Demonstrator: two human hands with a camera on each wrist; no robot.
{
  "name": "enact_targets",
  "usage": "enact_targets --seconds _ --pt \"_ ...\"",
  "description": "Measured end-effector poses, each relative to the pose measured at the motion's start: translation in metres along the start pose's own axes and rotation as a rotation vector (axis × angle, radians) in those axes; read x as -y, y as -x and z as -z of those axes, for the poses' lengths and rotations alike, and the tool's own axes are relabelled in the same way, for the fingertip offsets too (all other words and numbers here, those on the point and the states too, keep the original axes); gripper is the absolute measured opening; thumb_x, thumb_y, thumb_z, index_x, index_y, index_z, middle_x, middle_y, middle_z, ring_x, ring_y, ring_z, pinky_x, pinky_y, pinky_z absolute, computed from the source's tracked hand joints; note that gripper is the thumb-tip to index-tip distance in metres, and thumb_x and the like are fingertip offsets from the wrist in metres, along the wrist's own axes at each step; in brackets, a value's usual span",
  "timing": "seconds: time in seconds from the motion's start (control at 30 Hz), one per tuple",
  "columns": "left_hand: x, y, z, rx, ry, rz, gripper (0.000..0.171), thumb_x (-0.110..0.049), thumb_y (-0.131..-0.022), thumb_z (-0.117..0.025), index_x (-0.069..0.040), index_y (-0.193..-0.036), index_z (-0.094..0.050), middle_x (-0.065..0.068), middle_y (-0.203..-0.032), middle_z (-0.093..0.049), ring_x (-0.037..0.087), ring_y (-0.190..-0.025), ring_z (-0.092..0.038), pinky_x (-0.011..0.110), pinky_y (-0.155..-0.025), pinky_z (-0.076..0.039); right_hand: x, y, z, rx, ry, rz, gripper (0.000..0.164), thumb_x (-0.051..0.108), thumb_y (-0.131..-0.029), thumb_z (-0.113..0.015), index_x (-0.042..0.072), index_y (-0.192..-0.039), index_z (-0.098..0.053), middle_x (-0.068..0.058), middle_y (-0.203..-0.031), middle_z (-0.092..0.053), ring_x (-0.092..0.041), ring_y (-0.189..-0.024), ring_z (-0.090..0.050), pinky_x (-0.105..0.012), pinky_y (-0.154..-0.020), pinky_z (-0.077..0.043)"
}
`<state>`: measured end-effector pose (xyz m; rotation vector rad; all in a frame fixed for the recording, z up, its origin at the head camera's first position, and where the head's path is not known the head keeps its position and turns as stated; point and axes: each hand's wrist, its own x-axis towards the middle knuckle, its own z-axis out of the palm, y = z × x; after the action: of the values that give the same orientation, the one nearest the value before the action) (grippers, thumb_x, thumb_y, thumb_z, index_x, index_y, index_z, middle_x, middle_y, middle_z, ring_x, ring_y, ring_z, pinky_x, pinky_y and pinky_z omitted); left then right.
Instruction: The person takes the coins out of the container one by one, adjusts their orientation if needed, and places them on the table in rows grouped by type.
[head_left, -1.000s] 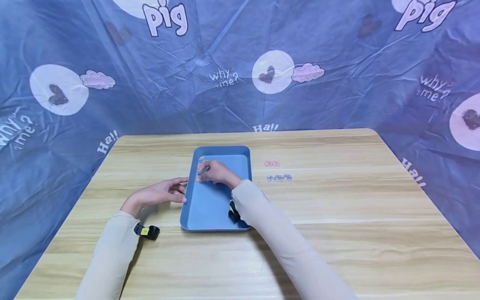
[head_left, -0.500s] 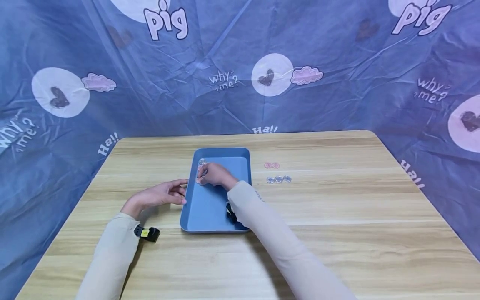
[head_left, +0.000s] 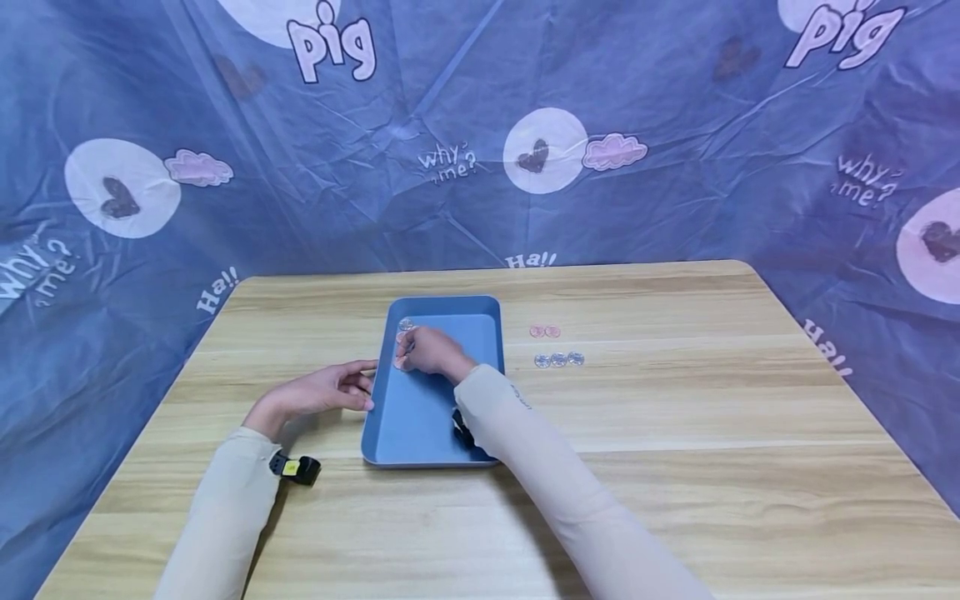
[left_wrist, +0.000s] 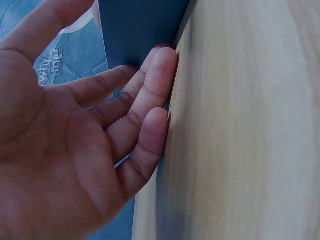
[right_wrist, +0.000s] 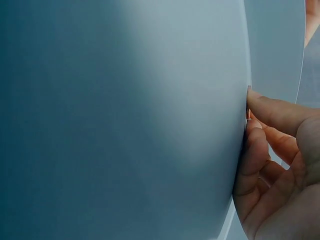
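A blue tray (head_left: 427, 425) lies on the wooden table. My right hand (head_left: 431, 350) reaches over its left side, and the fingertips pinch a pinkish round disc (head_left: 400, 363) down at the tray floor. In the right wrist view the thumb (right_wrist: 272, 107) and forefinger come close around the disc's thin edge; most of it is hidden. Beyond that hand, a clear disc (head_left: 406, 323) and a partly covered pink disc (head_left: 401, 337) lie along the tray's left wall. My left hand (head_left: 318, 390) rests beside the tray, its fingers loosely bent and fingertips against the outer wall (left_wrist: 140, 30).
Right of the tray, two pink discs (head_left: 545, 332) lie side by side on the table (head_left: 712, 400). Nearer to me is a row of three clear discs (head_left: 558, 360). A blue printed cloth (head_left: 337, 200) hangs behind the table's far edge.
My right hand has shifted slightly left, and its fingers have drawn closer together over the pinkish disc. The left hand stays at the tray wall.
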<state>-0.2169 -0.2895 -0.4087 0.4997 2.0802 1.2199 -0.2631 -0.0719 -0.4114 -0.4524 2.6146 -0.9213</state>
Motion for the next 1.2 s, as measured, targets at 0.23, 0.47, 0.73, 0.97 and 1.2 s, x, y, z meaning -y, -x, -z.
enact_targets --seconds 0.23,0.47,0.73,0.97,1.2 --pt "-0.0009 -0.0003 -0.0005 0.003 -0.003 0.003 0.082 -0.015 -0.091 -0.066 0.009 -0.15 -0.015 0.019 -0.117 -0.052 0.008 -0.093 -0.057 0.018 -0.083 -0.047 0.0014 0.001 -0.0007 0.002 0.001 -0.014 0.006 0.018 -0.089 -0.07 0.015 -0.094 -0.07 0.0 -0.122 -0.066 -0.015 -0.079 -0.054 -0.023 -0.066 -0.04" --pt "-0.0013 -0.0004 -0.0003 0.008 0.023 -0.01 0.084 -0.015 -0.09 -0.067 0.009 -0.15 -0.014 0.019 -0.117 -0.053 0.007 -0.092 -0.059 0.018 -0.083 -0.048 0.0041 0.0039 -0.0004 -0.051 0.074 0.013 0.011 0.013 -0.085 -0.07 0.017 -0.095 -0.069 0.005 -0.125 -0.065 -0.013 -0.086 -0.057 -0.022 -0.067 -0.042" --pt "0.0004 0.0005 -0.0009 0.004 0.031 -0.009 0.085 -0.015 -0.09 -0.068 0.01 -0.15 -0.014 0.018 -0.116 -0.053 0.006 -0.092 -0.059 0.018 -0.083 -0.048 0.0063 0.0082 -0.0009 -0.075 0.108 0.039 0.014 0.012 -0.082 -0.072 0.019 -0.095 -0.069 0.007 -0.123 -0.065 -0.013 -0.08 -0.055 -0.025 -0.061 -0.041" --pt "-0.0003 0.0012 -0.0007 -0.011 -0.006 0.004 0.084 -0.016 -0.09 -0.068 0.009 -0.15 -0.016 0.018 -0.115 -0.053 0.008 -0.092 -0.057 0.018 -0.082 -0.047 0.0048 0.0084 -0.0009 -0.069 0.1 0.048 0.014 0.011 -0.083 -0.072 0.019 -0.094 -0.067 0.004 -0.12 -0.065 -0.015 -0.077 -0.053 -0.025 -0.06 -0.039" --pt "-0.0012 0.001 -0.0011 0.003 0.017 -0.003 0.084 -0.015 -0.09 -0.067 0.01 -0.15 -0.014 0.021 -0.119 -0.051 0.008 -0.094 -0.058 0.018 -0.083 -0.047 0.0041 0.0096 -0.0025 -0.079 0.109 0.05 0.012 0.011 -0.085 -0.07 0.02 -0.093 -0.067 0.008 -0.129 -0.062 -0.013 -0.079 -0.053 -0.024 -0.062 -0.039"
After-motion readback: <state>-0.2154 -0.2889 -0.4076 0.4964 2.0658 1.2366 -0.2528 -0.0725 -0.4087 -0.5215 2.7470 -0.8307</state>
